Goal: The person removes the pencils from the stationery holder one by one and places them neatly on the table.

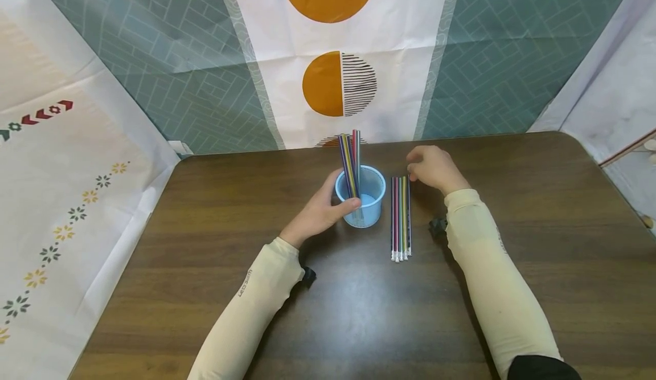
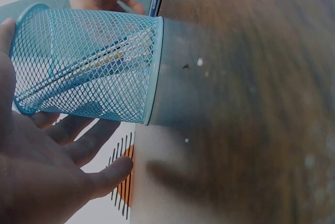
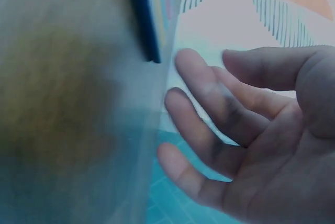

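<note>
A light blue mesh pencil cup (image 1: 370, 216) stands upright on the table, several pencils (image 1: 348, 160) leaning against its left side. My left hand (image 1: 326, 208) holds the cup from the left, thumb across its near rim; in the left wrist view the fingers (image 2: 86, 143) curve around the mesh wall. Right of the cup, several striped pencils (image 1: 401, 215) lie side by side with their metal-ringed ends toward me. My right hand (image 1: 433, 168) hovers by their far ends, fingers loosely bent. Seen from the right wrist, the fingertips (image 3: 175, 98) are apart from the pencils (image 3: 149, 20) and hold nothing.
The brown wooden table (image 1: 348, 323) has its far edge just behind the cup. A patterned curtain (image 1: 205, 84) hangs behind that edge, and white cloth (image 1: 66, 197) covers the left side.
</note>
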Demonstrator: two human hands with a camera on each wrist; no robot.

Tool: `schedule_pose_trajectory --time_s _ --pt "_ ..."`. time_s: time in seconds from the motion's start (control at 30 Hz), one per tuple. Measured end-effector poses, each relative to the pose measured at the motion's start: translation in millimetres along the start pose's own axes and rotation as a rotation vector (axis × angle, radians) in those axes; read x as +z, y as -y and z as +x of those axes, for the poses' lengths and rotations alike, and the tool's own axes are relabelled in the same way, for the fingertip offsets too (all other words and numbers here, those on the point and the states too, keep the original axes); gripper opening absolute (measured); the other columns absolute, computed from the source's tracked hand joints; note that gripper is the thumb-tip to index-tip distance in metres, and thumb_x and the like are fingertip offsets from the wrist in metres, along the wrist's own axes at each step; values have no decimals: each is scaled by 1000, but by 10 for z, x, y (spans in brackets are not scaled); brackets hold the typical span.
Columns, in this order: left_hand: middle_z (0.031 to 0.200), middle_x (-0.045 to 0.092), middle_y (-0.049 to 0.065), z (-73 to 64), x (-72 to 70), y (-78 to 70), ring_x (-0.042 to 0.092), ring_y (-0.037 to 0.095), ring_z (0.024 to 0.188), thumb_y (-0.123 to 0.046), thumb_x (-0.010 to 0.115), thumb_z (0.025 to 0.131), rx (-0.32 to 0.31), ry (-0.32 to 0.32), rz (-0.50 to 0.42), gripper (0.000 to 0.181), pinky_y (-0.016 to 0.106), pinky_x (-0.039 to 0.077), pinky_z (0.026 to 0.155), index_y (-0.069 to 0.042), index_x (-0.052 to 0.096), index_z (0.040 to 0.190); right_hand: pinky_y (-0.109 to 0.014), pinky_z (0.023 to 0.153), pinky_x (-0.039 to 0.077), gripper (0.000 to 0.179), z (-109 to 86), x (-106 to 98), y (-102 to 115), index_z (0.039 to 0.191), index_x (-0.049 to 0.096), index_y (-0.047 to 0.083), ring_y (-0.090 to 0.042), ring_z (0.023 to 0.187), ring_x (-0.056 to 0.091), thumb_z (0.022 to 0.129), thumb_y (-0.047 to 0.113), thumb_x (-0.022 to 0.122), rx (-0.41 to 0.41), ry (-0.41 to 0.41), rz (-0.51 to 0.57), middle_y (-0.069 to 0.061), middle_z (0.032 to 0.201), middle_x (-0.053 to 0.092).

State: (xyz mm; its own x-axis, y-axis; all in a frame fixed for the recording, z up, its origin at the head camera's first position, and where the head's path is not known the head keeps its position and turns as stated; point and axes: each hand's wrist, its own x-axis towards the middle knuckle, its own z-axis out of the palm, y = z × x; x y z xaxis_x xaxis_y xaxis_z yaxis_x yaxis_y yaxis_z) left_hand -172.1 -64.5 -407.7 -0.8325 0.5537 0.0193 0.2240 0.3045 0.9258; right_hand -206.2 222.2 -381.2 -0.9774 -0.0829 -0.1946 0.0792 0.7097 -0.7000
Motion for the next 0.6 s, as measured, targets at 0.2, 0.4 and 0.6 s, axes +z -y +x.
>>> schedule_pose_trajectory --time_s 0.2,0.4,0.6 --pt "148 41 8 6 -1 -7 42 26 130 -33 69 97 -3 2 4 77 54 38 108 -19 23 157 -57 99 44 31 -53 15 184 132 60 2 -37 114 61 104 14 54 -122 -121 148 -20 114 69" --pt "149 40 6 12 -7 -4 43 24 130 -37 69 97 15 2 5 79 52 38 109 -17 22 157 -51 103 45 33 -106 139 421 133 63 7 -30 116 63 104 22 60 -248 -152 322 -15 112 72" --pt "148 40 6 11 -3 3 43 24 130 -37 69 97 19 9 -9 80 52 38 108 -17 21 157 -53 101 46 44 -140 286 568 141 57 12 -31 121 59 101 28 64 -294 -130 332 -14 128 65"
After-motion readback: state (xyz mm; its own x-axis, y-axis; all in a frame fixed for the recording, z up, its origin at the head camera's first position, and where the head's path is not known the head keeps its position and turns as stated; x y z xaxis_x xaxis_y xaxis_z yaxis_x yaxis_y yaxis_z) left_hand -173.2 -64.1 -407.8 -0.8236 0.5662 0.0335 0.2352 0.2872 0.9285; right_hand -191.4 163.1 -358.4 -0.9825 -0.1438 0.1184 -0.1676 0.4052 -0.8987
